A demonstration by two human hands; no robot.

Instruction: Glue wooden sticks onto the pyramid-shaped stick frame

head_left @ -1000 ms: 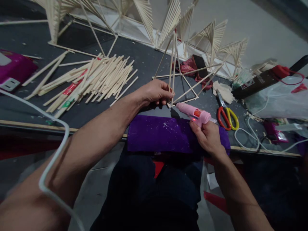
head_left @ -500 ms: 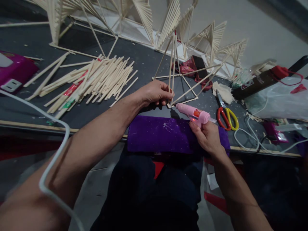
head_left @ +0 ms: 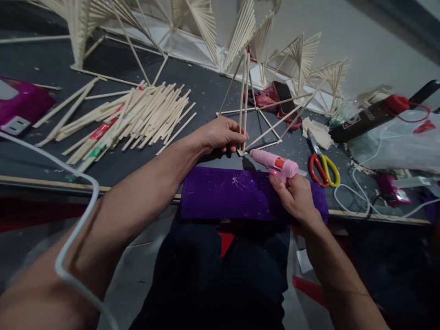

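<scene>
Barely anything has moved since the earlier frame — only the view, slightly. Left hand [head_left: 222, 134], fingertips closed, pinches the stick frame [head_left: 246, 94] on the bench [head_left: 202, 98]; right hand [head_left: 297, 197] is wrapped round the glue gun [head_left: 271, 161], its nozzle [head_left: 253, 153] just beside the frame's near corner.

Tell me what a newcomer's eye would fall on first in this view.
Probably the bright pink glue gun in the right hand, its nozzle close to the foot of the stick frame that the left hand pinches. Next might come the vivid purple cloth at the near edge of the dark table, and the pile of pale sticks farther back on the left. Fan-like stick structures line the table's far side.
</scene>
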